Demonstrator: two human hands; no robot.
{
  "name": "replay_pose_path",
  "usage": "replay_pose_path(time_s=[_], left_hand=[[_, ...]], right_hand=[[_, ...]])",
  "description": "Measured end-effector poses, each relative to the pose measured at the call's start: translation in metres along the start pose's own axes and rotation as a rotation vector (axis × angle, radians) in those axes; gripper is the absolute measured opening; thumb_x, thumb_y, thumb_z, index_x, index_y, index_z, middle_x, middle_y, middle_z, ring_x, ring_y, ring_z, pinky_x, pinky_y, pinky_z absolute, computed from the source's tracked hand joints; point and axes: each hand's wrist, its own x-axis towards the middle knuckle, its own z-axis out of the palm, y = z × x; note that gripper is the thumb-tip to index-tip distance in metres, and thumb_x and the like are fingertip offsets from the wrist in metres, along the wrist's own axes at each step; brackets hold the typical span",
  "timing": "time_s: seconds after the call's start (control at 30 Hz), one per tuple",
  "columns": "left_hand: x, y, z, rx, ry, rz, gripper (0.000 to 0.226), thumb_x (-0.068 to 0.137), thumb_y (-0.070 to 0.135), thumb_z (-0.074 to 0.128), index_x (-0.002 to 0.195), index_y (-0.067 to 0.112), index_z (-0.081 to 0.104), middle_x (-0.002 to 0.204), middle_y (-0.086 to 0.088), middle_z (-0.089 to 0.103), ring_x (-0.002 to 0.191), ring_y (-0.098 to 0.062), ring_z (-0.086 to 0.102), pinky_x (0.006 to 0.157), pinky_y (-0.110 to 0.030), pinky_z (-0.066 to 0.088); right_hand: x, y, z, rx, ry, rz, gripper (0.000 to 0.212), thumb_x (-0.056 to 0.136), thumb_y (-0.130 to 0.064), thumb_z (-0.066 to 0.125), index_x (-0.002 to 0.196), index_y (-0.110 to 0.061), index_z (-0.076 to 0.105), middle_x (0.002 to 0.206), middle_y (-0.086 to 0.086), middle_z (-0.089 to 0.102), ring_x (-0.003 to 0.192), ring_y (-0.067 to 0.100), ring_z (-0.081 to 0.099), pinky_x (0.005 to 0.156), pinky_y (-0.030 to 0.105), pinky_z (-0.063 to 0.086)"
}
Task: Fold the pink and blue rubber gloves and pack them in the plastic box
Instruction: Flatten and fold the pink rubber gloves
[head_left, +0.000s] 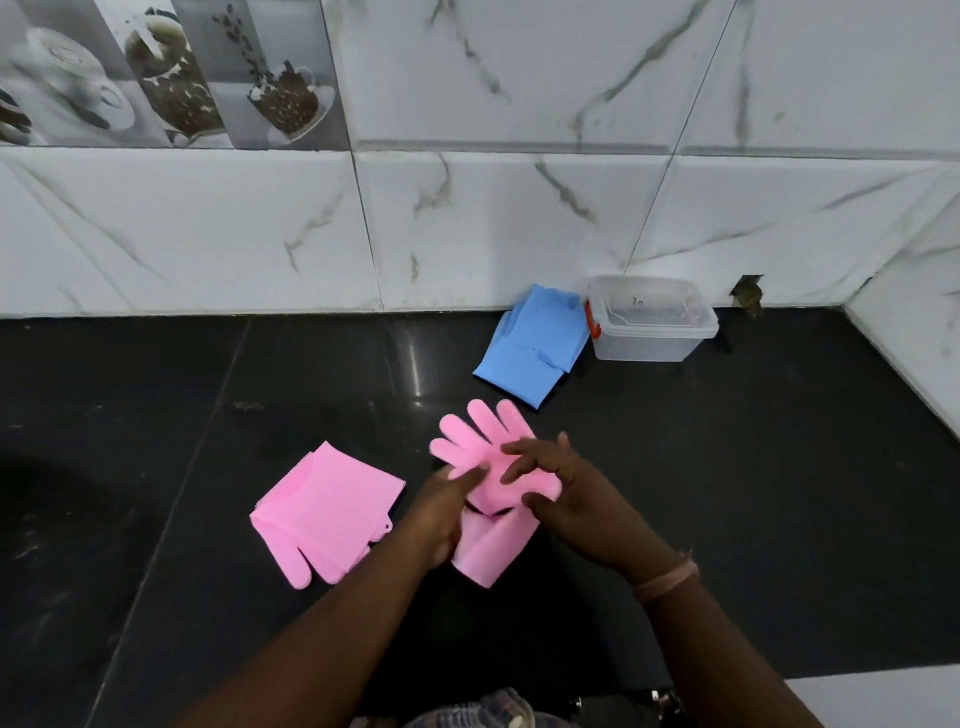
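Hands close together near centre: left hand (441, 514) grips the cuff, right hand (571, 501) pinches the palm of the unfolded pink glove (480, 441); folding judged under way, next needing the crease pressed flat; plastic box (649, 325) far right.

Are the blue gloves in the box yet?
Not yet, they are out. The blue gloves lie on the dark counter, beside the clear plastic box, against the wall.

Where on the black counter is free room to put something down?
Bare counter lies at left, between the wall and the folded pink glove. Another bare patch lies right of the right hand, in front of the plastic box. Crowded: the narrow gap between the blue gloves and the spread pink glove.
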Motion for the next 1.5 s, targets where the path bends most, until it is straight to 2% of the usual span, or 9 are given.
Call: replay_pose_path(time_s=[0.1,0.27,0.4,0.6,0.97,1.1,1.23,1.33,1.5], left_hand=[[0.009,-0.005,-0.010,0.094,0.121,0.038,0.024,0.097,0.019,0.068,0.121,0.015,0.068,0.116,-0.013,0.077,0.104,-0.030,0.076,0.086,-0.047,0.064],[0.011,-0.004,-0.009,0.330,0.301,0.242,0.026,0.098,0.010,0.057,0.111,0.024,0.075,0.102,0.000,0.078,0.095,-0.022,0.073,0.073,-0.035,0.063],[0.011,0.014,0.003,0.418,0.217,0.459,0.030,0.095,0.017,0.056,0.095,0.036,0.079,0.100,0.014,0.079,0.095,-0.005,0.073,0.082,-0.025,0.059],[0.028,0.025,-0.010,0.326,0.511,0.390,0.026,0.099,0.017,0.063,0.123,0.028,0.062,0.122,0.007,0.066,0.113,-0.018,0.063,0.092,-0.030,0.053],[0.037,0.027,-0.019,0.706,0.517,0.416,0.068,0.095,0.006,0.068,0.155,0.019,0.040,0.153,-0.006,0.053,0.139,-0.026,0.051,0.116,-0.040,0.041],[0.021,-0.001,-0.014,0.949,0.424,0.727,0.062,0.103,0.007,0.053,0.150,0.046,0.044,0.153,0.018,0.052,0.143,-0.003,0.045,0.118,-0.018,0.032],[0.027,-0.046,-0.019,1.588,0.275,0.621,0.062,0.109,0.039,0.028,0.165,0.021,0.009,0.173,-0.008,0.004,0.160,-0.035,0.003,0.127,-0.044,0.004],[0.029,-0.058,-0.030,1.664,0.250,0.584,0.066,0.108,0.047,0.014,0.164,0.022,-0.011,0.170,-0.002,-0.019,0.158,-0.027,-0.016,0.127,-0.043,-0.005],[0.015,-0.046,-0.040,1.745,0.257,0.491,0.067,0.107,0.046,0.030,0.165,0.025,0.007,0.173,-0.001,0.004,0.159,-0.026,0.011,0.128,-0.044,0.016]], right_hand=[[-0.004,0.039,0.032,-0.012,0.147,0.446,0.025,0.094,-0.024,0.063,0.117,-0.031,0.058,0.132,-0.010,0.054,0.124,0.009,0.052,0.108,0.035,0.044],[0.010,0.061,0.069,-0.360,0.149,0.709,0.075,0.086,-0.056,0.063,0.145,-0.018,0.038,0.146,0.009,0.040,0.135,0.029,0.041,0.111,0.046,0.040],[0.031,0.053,0.069,-0.145,0.088,0.606,0.042,0.082,-0.052,0.066,0.107,-0.018,0.064,0.112,0.006,0.065,0.107,0.026,0.060,0.096,0.047,0.049],[0.039,0.046,0.064,0.506,0.254,0.625,0.036,0.086,-0.041,0.073,0.107,-0.014,0.061,0.102,0.002,0.068,0.091,0.016,0.067,0.065,0.027,0.053],[0.038,0.061,0.064,0.044,0.083,0.648,0.021,0.092,-0.037,0.065,0.102,-0.020,0.057,0.105,0.000,0.065,0.091,0.014,0.063,0.074,0.029,0.048],[0.035,0.065,0.066,-0.371,-0.082,0.612,0.032,0.093,-0.051,0.057,0.097,-0.020,0.060,0.086,-0.003,0.062,0.070,0.014,0.060,0.060,0.029,0.046],[0.051,0.071,0.075,-0.775,0.205,0.203,0.037,0.100,-0.041,0.044,0.127,-0.019,0.056,0.126,0.007,0.065,0.110,0.025,0.064,0.093,0.039,0.054],[0.054,0.089,0.086,-0.718,-0.060,0.087,0.060,0.104,-0.044,0.023,0.159,-0.023,0.010,0.167,0.007,0.004,0.154,0.027,0.004,0.124,0.043,0.008],[0.053,0.097,0.094,-0.786,-0.032,0.125,0.064,0.102,-0.048,0.013,0.159,-0.023,0.002,0.168,0.006,-0.002,0.154,0.030,-0.002,0.121,0.047,-0.006]])
